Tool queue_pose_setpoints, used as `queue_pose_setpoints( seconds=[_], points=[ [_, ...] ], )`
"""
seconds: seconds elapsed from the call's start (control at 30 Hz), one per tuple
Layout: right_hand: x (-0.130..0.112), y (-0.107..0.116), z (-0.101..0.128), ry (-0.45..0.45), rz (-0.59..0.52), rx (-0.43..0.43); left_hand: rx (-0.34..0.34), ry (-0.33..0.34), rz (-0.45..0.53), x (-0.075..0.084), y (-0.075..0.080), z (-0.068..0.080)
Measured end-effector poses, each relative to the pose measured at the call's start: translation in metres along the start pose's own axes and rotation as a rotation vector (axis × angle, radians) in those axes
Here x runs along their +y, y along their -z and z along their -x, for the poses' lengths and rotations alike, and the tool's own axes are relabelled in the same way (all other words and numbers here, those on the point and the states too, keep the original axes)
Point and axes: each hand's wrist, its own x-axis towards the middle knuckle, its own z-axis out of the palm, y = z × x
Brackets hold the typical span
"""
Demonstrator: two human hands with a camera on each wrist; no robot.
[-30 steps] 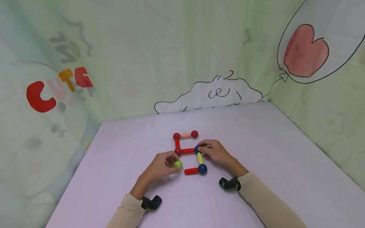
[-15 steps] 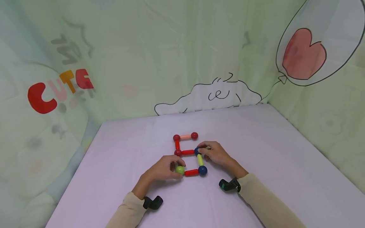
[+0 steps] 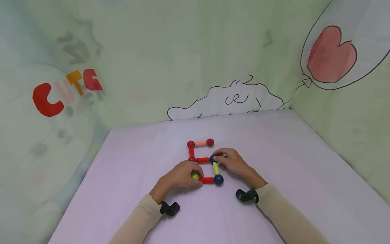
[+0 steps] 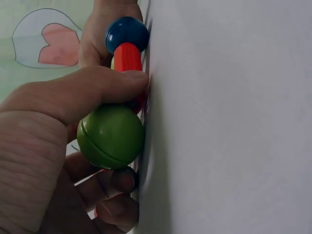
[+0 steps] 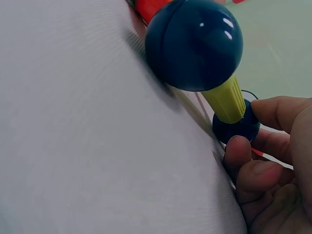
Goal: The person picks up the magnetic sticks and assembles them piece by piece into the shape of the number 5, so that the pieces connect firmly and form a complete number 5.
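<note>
Balls and magnetic rods lie joined on the table in a shape like a digital 6 or S. My left hand (image 3: 184,173) pinches the red magnetic rod (image 3: 208,180) at its left end, where the green ball (image 4: 111,136) meets it, inside the curve of the fingers. A blue ball (image 3: 218,179) sits on that rod's other end. From there a yellow rod (image 5: 226,102) runs back to a second blue ball (image 5: 236,127), which my right hand (image 3: 234,162) holds between thumb and fingers. Another red rod (image 3: 202,160) links this ball to a red ball (image 3: 192,158) partly behind my left hand.
Farther back, a short red rod (image 3: 191,151) leads to a red ball (image 3: 190,144), and a pink rod (image 3: 200,143) joins it to one more red ball (image 3: 210,142). The pale table (image 3: 259,135) meets printed curtains (image 3: 137,67) at the back and sides.
My left hand has brought the green ball to the free end of the front red rod, and its fingertips have shifted right onto the rod. My right hand stays on the blue ball.
</note>
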Motion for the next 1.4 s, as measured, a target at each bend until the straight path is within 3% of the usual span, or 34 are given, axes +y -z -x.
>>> queue_pose_setpoints(
  seconds=[0.27,0.83,1.4],
  points=[
    [-0.0024,0.0056,-0.0036,0.012,0.031,-0.001,-0.008,0.0,0.078,0.0007,0.0072,-0.0049],
    [0.001,0.0048,-0.0059,-0.001,0.022,-0.041,-0.033,-0.017,0.179,-0.0036,0.0053,-0.0039],
    [0.0006,0.003,-0.0072,-0.006,0.02,-0.024,-0.03,0.041,0.16,0.0,0.0077,-0.002]
  ],
)
